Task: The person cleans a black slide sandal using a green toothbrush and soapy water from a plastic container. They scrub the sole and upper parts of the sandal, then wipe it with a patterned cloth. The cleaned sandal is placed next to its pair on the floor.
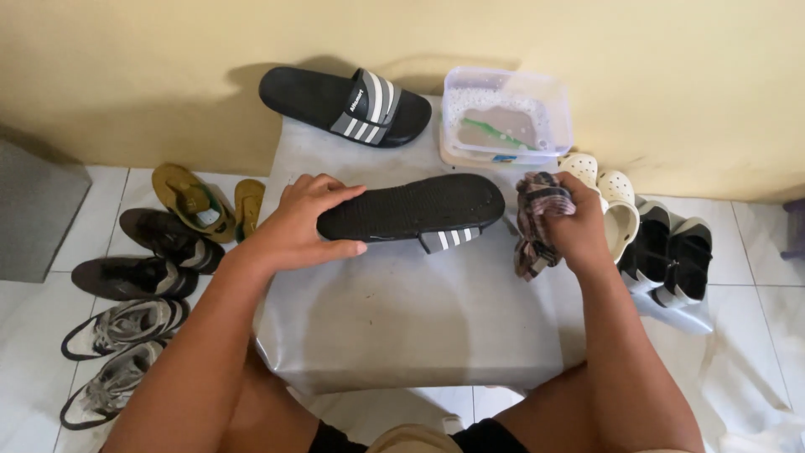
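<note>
Yellow wall rises behind a low table (402, 335) wrapped in grey plastic sheeting, with white floor tiles all around it. On that table I keep a black slide sandal (415, 207) turned sole-up, its striped strap showing along the near edge. My left hand (306, 220) grips the heel end: fingers curl over the top of the sole, slightly spread, and my thumb presses the near edge from below. My right hand (579, 222) is just off the toe end, fingers closed tight around a bunched checked cloth (537, 220) that hangs down from my fist; whether the cloth touches the sandal's tip I cannot tell.

At the back of the table lies the other black slide (345, 106), strap up, and beside it a clear plastic tub (507, 116) of soapy water with a green brush lying in it. To my left on the floor sit olive sandals (205, 201), dark shoes (151, 256) and worn grey sneakers (117, 356). To my right are cream clogs (608, 197) and black-and-white shoes (671, 252).
</note>
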